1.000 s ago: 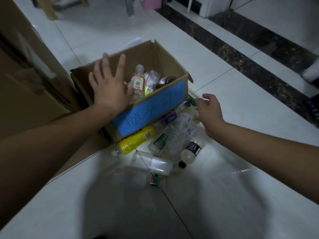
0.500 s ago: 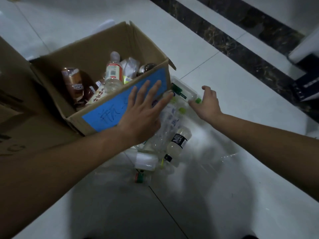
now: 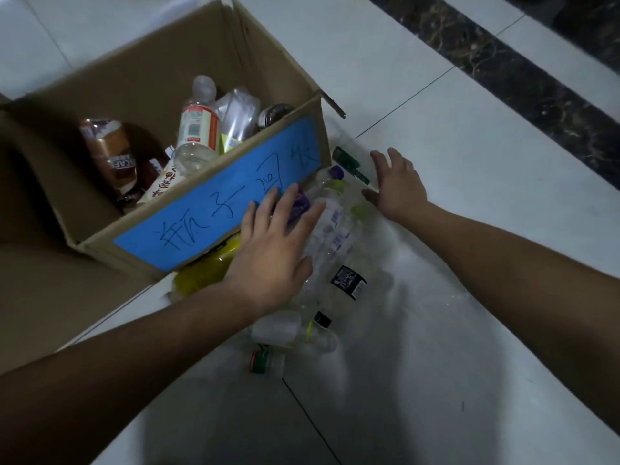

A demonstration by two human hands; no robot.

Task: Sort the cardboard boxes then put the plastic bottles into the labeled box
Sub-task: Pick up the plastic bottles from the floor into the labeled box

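An open cardboard box [image 3: 141, 78] with a blue handwritten label [image 3: 214, 203] on its near side stands on the floor. It holds several bottles, among them a clear one with a red-and-white label [image 3: 198, 129] and a brown one [image 3: 112, 156]. A pile of clear plastic bottles [image 3: 335, 243] lies on the floor against the box's front. My left hand [image 3: 271, 250] lies flat, fingers spread, on the pile's left side, over a purple-labelled bottle and beside a yellow bottle [image 3: 204, 273]. My right hand [image 3: 397, 186] rests open at the pile's far right end, next to a green-labelled bottle [image 3: 350, 164].
Flattened cardboard [image 3: 40, 297] lies on the floor at the left, beside and under the box. White floor tiles [image 3: 486, 162] stretch to the right, with a dark marble strip [image 3: 536, 78] at the upper right. A small bottle with a green and red cap [image 3: 260, 360] lies nearest me.
My left hand has come out of the box and down onto the bottle pile. My right hand has reached along the pile's far end. The view has moved closer.
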